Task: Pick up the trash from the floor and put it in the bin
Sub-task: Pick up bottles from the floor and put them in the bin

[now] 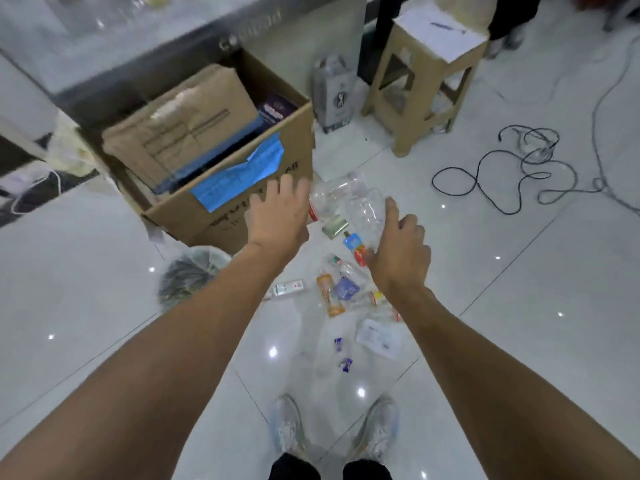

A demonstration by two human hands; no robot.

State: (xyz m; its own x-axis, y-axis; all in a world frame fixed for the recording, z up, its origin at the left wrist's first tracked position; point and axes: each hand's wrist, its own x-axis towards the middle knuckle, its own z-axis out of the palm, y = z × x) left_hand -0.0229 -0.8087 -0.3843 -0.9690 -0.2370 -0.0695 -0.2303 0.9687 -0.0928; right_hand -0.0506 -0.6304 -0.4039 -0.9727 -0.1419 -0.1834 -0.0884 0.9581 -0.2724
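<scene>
Left of centre, the open brown cardboard box point(221, 161); before it the left hand point(278, 216), spread and empty; right of centre the right hand point(398, 251), empty, forefinger out, nearer the clear crushed plastic bottle point(365, 213), lying just ahead, long axis pointing up-frame.

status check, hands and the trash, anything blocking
Both hands empty: left hand open, right hand half curled by the clear plastic bottle. Bottles and wrappers on floor. Cardboard box close beside; path clear.
</scene>
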